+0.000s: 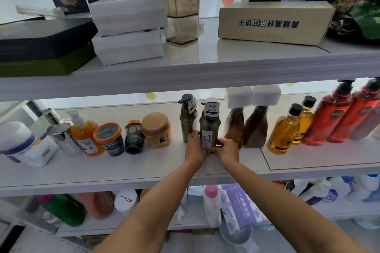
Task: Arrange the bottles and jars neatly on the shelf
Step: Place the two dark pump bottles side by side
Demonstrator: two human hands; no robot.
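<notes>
Green bottle (pixel 209 127), dark with a white label, stands upright mid-shelf, its base on or just off the board; I cannot tell which. It is near the front of the middle shelf (pixel 144 167).

- Left hand (pixel 194 148): fingers curled round the bottle's lower left side, gripping it.
- Right hand (pixel 226 149): fingers closed on the bottle's base from the right, gripping too.
- Second green bottle (pixel 187 117), with a black pump, sits at 10 o'clock of the held one, just behind it, close or touching.

Done, by the look of it (3 o'clock side):
- spray bottles (pixel 235 127), brown with white heads, stand as a pair just beside the held bottle
- amber bottles (pixel 283 131) are paired further out
- red bottles (pixel 329 117) are paired beyond, near the frame edge

Left to do, as I judge it (9 o'clock side):
- jars (pixel 157 129) run in a loose row, and the small black one seems tipped forward
- orange bottle (pixel 84 131), silver pump bottle (pixel 59 129) and white tub (pixel 18 144) crowd together unevenly
- a gap lies between the jars and the green pair

Estimate: roughly half sorted. The step in hand is seating the green bottle squarely in front of its twin.
</notes>
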